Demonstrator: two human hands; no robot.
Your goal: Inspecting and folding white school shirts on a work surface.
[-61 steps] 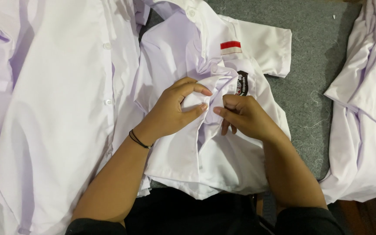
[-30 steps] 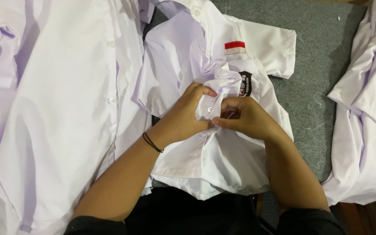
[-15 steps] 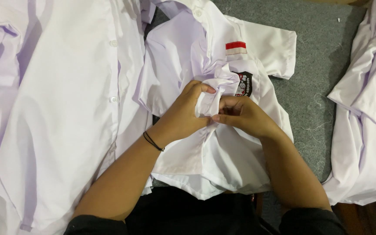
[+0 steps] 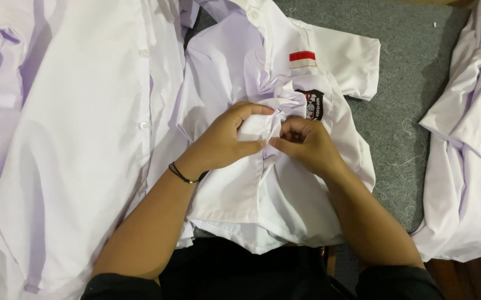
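A small white short-sleeved shirt (image 4: pixel 263 194) lies in front of me on a grey surface (image 4: pixel 407 72), collar away from me. It carries a red and white patch (image 4: pixel 303 59) and a black badge (image 4: pixel 313 104) on the chest. My left hand (image 4: pixel 226 139) pinches the bunched front placket from the left, a thin black band on its wrist. My right hand (image 4: pixel 307 145) grips the same fold of cloth from the right, fingers curled. The two hands meet at the middle of the shirt's front. What lies between the fingertips is hidden by the fabric.
A large spread of white shirts (image 4: pixel 62 139) covers the left side, with buttons showing along one edge. Another white garment (image 4: pixel 468 144) is heaped at the right. Loose threads lie on the grey surface between the shirts. Dark clothing shows at the bottom.
Both hands have shifted slightly up the shirt's front and bunched the placket tighter between them. The shirt has stayed where it was.
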